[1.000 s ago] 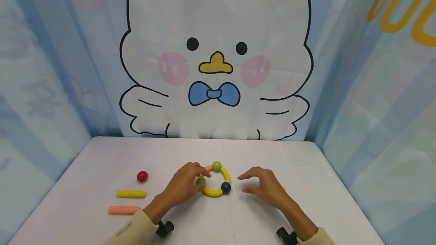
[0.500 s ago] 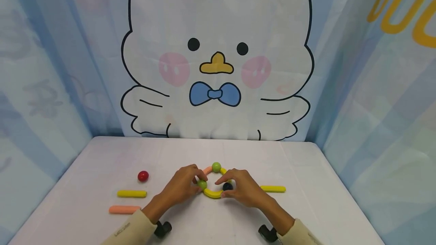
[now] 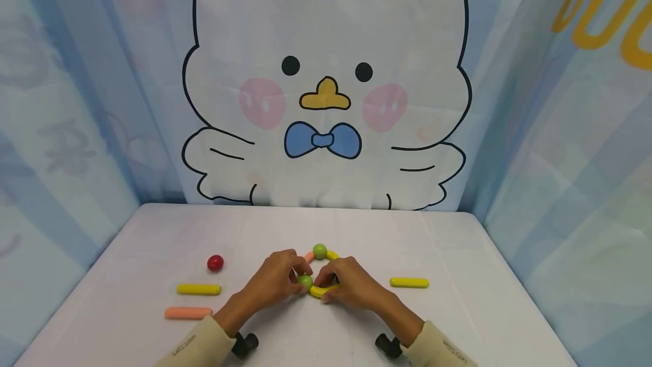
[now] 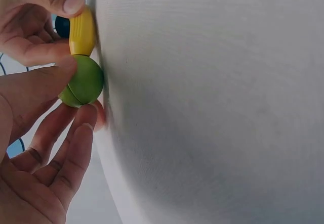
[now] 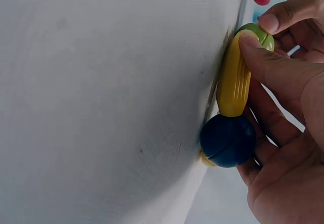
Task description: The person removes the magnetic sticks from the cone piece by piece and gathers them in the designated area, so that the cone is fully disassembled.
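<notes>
L grip (image 3: pixel 275 276): thumb + fingertips set at ball width; pinches near green ball (image 4: pixel 87 80).
R grip (image 3: pixel 356 285): thumb + fingers nearly closed; pinches near yellow arc (image 5: pixel 234 77).
Joint: arc's L end touches near green ball.
Blue ball (image 5: pixel 229 140): at arc's other end, touching, beside R fingers.
Ring: tabletop (image 3: pixel 326 344) ctr, partly hidden by hands; far green ball (image 3: pixel 320 251) at back, btwn pink arc (image 3: pixel 308 256) (L) & far yellow arc (image 3: pixel 332 255) (R).
L side, back to front: red ball (image 3: pixel 215 263), L yellow bar (image 3: pixel 198 289), pink bar (image 3: pixel 187 313).
R side: R yellow bar (image 3: pixel 410 282), well apart from ring.
</notes>
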Motion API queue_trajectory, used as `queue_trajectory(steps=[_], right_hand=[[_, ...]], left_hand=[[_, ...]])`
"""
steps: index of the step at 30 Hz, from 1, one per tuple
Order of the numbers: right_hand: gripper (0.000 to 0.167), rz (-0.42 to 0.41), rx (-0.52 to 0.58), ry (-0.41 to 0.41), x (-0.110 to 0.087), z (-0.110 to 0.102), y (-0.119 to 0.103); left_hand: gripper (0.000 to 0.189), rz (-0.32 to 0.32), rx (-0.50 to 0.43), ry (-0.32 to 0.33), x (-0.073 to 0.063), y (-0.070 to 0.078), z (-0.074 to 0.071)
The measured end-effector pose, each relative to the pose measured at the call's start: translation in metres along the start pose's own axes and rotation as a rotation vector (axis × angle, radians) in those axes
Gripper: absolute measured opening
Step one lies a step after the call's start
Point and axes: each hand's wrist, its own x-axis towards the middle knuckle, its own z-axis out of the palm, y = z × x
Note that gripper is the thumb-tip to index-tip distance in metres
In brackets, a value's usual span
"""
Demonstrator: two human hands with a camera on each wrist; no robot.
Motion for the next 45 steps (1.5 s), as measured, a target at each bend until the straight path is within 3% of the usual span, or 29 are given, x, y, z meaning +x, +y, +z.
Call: queue_trajectory(steps=[14, 18, 24, 27, 45], right_hand=[[0.027, -0.012, -0.002, -0.051, -0.0005, -0.0057, 0.0011], [0.022, 0.014, -0.049, 0.024, -0.0029, -0.0064, 0.0021], [0.017, 0.152, -0.090, 0.213, -0.0033, -0.0063, 0.0036], [0.016, 0.202, -0.117, 0.265, -0.0028, -0.0039, 0.0041], [0.017, 0.238, -0.136, 0.246, -0.0015, -0.0046, 0.0006]], left_hand=[[0.027, -0.035, 0.034, 0.000, 0.0001, 0.0060, 0.0011], [0.027, -0.023, 0.069, 0.005, -0.0005, 0.0062, 0.0020], [0.030, -0.021, 0.110, 0.010, 0.0001, 0.0069, 0.0045], [0.028, -0.025, 0.119, 0.010, 0.0016, 0.0063, 0.0063], [0.025, -0.035, 0.187, 0.028, -0.0011, 0.0040, 0.0001]])
